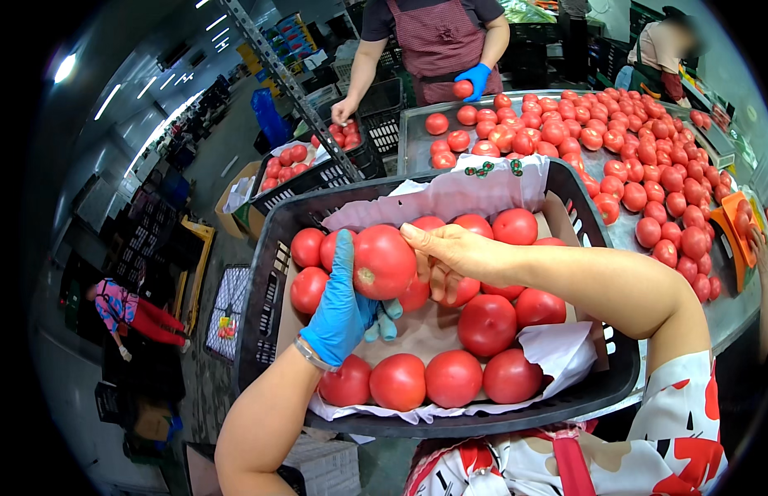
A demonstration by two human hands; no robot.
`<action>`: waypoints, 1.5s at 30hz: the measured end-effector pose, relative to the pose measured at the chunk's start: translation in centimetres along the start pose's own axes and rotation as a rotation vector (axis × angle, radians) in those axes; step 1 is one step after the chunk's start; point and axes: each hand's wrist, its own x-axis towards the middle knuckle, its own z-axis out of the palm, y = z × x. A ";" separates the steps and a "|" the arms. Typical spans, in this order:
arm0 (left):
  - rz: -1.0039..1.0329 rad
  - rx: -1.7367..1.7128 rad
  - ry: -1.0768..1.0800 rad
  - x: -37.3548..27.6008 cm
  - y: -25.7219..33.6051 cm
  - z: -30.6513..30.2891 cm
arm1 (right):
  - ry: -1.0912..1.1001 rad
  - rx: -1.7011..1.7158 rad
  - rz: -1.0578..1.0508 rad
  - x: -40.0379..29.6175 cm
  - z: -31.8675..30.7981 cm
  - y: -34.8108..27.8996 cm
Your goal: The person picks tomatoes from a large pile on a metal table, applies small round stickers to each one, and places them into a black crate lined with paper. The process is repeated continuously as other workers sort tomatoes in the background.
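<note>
My left hand (344,316), in a blue glove, holds a large red tomato (384,263) above a black plastic crate (458,425). The tomato's pale scar faces me. My bare right hand (449,251) is beside it, thumb at the tomato's right edge and fingers curled below; whether it grips the fruit is unclear. Paper and cardboard line the crate. A front row of tomatoes (397,381) rests along the near wall, with more at the back and right. Between them, part of the cardboard bottom (415,338) shows. A white paper flap (557,356) folds inward at the right.
Many loose tomatoes (635,197) cover a metal table (415,124) beyond the crate. Across it, a person in an apron (443,43) holds a tomato in a blue-gloved hand (476,80). A perforated metal post (291,87) rises at left, near another tomato crate (316,180). An orange scoop-like container (736,239) is right.
</note>
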 end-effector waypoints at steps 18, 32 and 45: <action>0.113 0.025 0.126 1.0 -0.8 0.5 | -0.085 0.351 -0.012 -0.1 1.1 1.0; 0.143 0.079 -0.036 -1.0 0.5 1.0 | 0.064 -0.034 -0.194 -1.1 1.9 0.1; 0.269 0.095 -0.035 -1.4 0.9 1.2 | 0.450 0.164 -0.780 -4.9 -3.7 -5.6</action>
